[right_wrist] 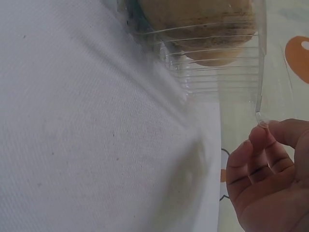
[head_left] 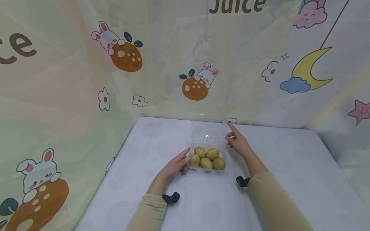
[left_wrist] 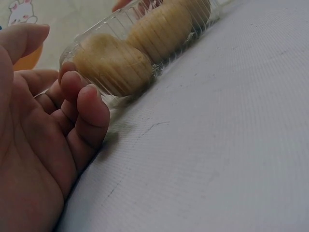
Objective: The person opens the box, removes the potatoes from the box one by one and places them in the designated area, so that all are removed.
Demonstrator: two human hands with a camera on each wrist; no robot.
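Note:
A clear plastic clamshell container [head_left: 208, 171] sits on the white table with several yellowish potatoes [head_left: 206, 163] in its base. Its clear lid [head_left: 203, 132] stands raised at the far side. My left hand [head_left: 174, 167] is at the container's left end; in the left wrist view its bent fingertips [left_wrist: 93, 104] touch the ribbed wall, with the thumb apart from it. On the right, my right hand [head_left: 238, 143] pinches a clear corner of the container between thumb and finger, as the right wrist view shows at the fingertips [right_wrist: 259, 133].
The white-covered table [head_left: 277, 160] reaches back to a printed cloth backdrop [head_left: 162, 64] with rabbits, flowers and a moon. Black wrist devices sit at both cuffs, the left one [head_left: 172, 197] and the right one [head_left: 242, 181].

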